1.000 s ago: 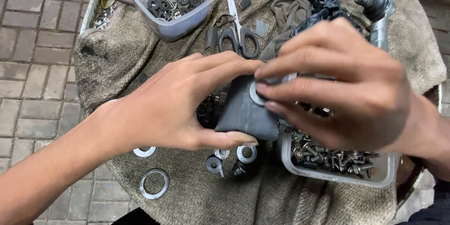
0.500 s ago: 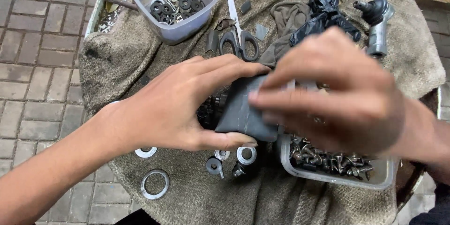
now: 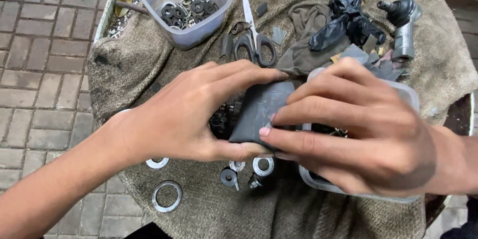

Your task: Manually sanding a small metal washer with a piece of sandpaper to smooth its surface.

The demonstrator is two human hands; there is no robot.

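A: Hands?
B: Left hand (image 3: 184,114) and right hand (image 3: 358,129) both clamped on a dark rubber piece (image 3: 259,109), mid-frame, over the sacking-covered surface (image 3: 124,84). Right fingers (image 3: 298,142) pressed flat on it.
A: Around?
B: Washers (image 3: 167,196) at 7 o'clock, scissors (image 3: 256,44) at 12, tub of washers (image 3: 179,4) at 11 (second tub (image 3: 358,196) under the right hand).

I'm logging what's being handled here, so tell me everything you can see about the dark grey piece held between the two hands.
The dark grey sheet looks like flat, matte rubber, roughly rectangular with a slight sheen. It is held above the burlap cloth. The left hand grips it, fingers over its top edge, thumb under its lower edge. The right hand presses fingertips on its right side, hiding that part. A dark metal part shows at its left edge.
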